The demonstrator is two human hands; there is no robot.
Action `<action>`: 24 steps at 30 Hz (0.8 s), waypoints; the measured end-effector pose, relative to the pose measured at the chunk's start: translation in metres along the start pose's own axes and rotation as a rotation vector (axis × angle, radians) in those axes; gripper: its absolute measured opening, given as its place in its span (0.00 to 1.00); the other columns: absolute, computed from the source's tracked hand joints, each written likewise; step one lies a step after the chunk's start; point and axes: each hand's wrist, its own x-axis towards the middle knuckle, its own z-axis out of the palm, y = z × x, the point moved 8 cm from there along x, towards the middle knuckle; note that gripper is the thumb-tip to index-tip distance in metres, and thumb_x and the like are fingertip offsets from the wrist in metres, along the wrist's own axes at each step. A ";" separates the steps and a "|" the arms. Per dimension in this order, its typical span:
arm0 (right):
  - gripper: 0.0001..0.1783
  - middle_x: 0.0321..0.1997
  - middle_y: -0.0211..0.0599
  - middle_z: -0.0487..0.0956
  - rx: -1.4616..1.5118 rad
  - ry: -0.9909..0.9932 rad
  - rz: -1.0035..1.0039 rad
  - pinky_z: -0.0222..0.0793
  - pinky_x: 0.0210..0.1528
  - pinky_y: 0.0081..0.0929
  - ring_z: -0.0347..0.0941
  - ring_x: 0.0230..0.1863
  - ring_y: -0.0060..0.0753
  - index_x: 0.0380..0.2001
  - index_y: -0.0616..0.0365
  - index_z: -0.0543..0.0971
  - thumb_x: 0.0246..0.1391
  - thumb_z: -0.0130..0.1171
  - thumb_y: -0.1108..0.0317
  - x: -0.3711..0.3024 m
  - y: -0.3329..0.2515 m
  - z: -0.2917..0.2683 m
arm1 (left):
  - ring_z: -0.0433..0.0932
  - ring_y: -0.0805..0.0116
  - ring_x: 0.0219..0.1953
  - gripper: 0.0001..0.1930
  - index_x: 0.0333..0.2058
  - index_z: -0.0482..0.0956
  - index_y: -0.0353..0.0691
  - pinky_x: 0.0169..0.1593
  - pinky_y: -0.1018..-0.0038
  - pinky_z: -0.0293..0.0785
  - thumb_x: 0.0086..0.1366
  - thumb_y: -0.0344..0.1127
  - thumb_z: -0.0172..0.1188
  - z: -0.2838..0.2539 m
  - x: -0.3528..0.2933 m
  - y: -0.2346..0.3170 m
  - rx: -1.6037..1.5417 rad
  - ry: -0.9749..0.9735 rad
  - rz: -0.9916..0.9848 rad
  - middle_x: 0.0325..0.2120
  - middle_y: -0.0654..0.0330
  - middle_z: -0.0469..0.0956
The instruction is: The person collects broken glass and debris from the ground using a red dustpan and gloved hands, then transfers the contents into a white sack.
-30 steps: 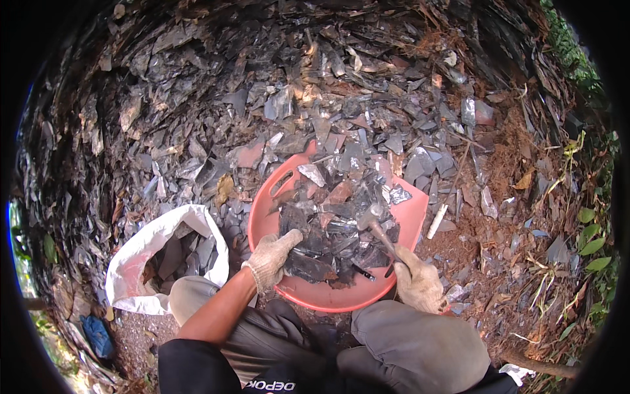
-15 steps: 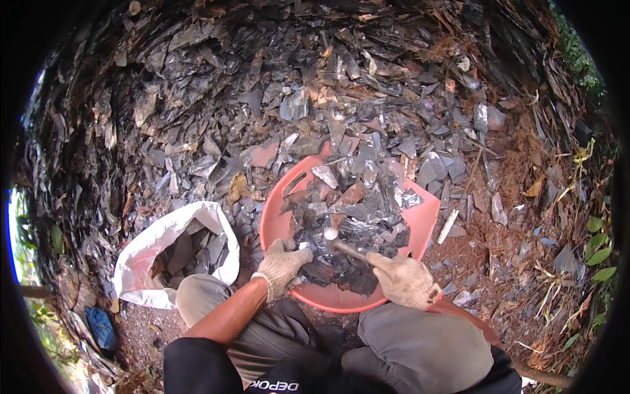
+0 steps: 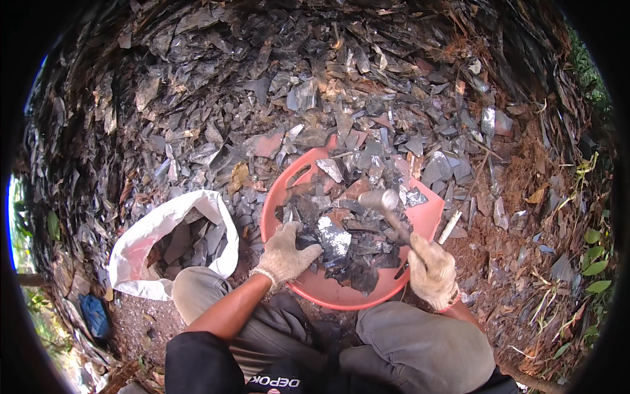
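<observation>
In my right hand (image 3: 433,272), gloved in cream knit, is the handle of a hammer (image 3: 397,225). Its head (image 3: 382,199) is raised over the right part of a broken orange-red plastic basin (image 3: 315,292). Dark, shiny flat stone flakes (image 3: 361,262) fill the basin's middle, and one bright silvery flake (image 3: 335,237) lies near its centre. My left hand (image 3: 289,255), in a matching glove, rests at the basin's left side with thumb and fingers spread apart. Its fingertips are among the flakes, and I see nothing gripped in it.
A white sack (image 3: 134,256) with a rolled-open mouth stands left of my knee, with flat flakes inside. Loose flakes cover the ground and rise in a bank (image 3: 262,39) ahead. A pale stick (image 3: 450,226) lies right of the basin; a blue crumpled thing (image 3: 94,315) lies far left.
The hammer has lifted from the flakes near my left hand and swung up and right with my right hand. My left hand has opened and moved slightly forward. A silvery flake now shows mid-basin.
</observation>
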 end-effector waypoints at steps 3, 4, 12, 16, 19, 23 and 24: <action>0.21 0.24 0.39 0.76 -0.111 -0.266 -0.304 0.70 0.19 0.39 0.74 0.19 0.43 0.51 0.50 0.83 0.52 0.63 0.75 -0.006 -0.014 0.032 | 0.80 0.56 0.39 0.30 0.47 0.76 0.34 0.48 0.61 0.76 0.54 0.52 0.71 -0.002 0.002 0.003 -0.060 0.014 -0.027 0.36 0.50 0.78; 0.20 0.24 0.38 0.76 -0.180 -0.443 -0.298 0.68 0.17 0.41 0.73 0.19 0.45 0.50 0.49 0.83 0.53 0.62 0.75 -0.003 -0.020 0.042 | 0.80 0.53 0.43 0.32 0.50 0.75 0.33 0.51 0.61 0.76 0.54 0.52 0.70 -0.002 0.004 0.001 -0.063 -0.007 -0.039 0.40 0.48 0.79; 0.19 0.29 0.43 0.81 -0.119 -0.266 -0.033 0.77 0.26 0.44 0.79 0.26 0.49 0.53 0.48 0.82 0.59 0.62 0.69 0.012 0.007 0.031 | 0.81 0.56 0.41 0.30 0.49 0.76 0.35 0.49 0.61 0.77 0.54 0.50 0.71 -0.020 0.013 -0.005 0.031 0.124 -0.008 0.41 0.51 0.79; 0.19 0.41 0.48 0.85 -0.006 0.009 0.181 0.80 0.40 0.40 0.83 0.35 0.49 0.57 0.54 0.80 0.64 0.58 0.67 0.028 0.051 0.007 | 0.81 0.49 0.49 0.35 0.55 0.74 0.35 0.55 0.59 0.76 0.55 0.51 0.70 -0.028 0.022 0.011 0.041 0.166 0.094 0.48 0.47 0.79; 0.20 0.44 0.51 0.84 0.145 0.246 0.528 0.77 0.48 0.35 0.83 0.43 0.42 0.58 0.60 0.77 0.66 0.55 0.67 0.021 0.090 -0.013 | 0.80 0.45 0.51 0.36 0.57 0.72 0.34 0.56 0.56 0.75 0.56 0.51 0.70 -0.037 0.033 0.010 0.100 0.224 0.050 0.49 0.44 0.79; 0.20 0.47 0.51 0.81 0.140 0.474 0.860 0.73 0.53 0.42 0.79 0.48 0.46 0.58 0.63 0.76 0.69 0.51 0.64 -0.058 0.173 -0.022 | 0.77 0.40 0.56 0.41 0.62 0.67 0.34 0.60 0.53 0.72 0.56 0.50 0.71 -0.033 0.051 0.009 0.068 0.256 0.054 0.54 0.40 0.76; 0.20 0.47 0.53 0.81 0.096 0.487 0.865 0.72 0.53 0.43 0.79 0.48 0.49 0.58 0.65 0.75 0.69 0.50 0.63 -0.068 0.174 -0.028 | 0.76 0.39 0.57 0.42 0.63 0.66 0.34 0.61 0.53 0.72 0.55 0.50 0.71 -0.036 0.056 0.012 0.039 0.245 0.030 0.55 0.40 0.75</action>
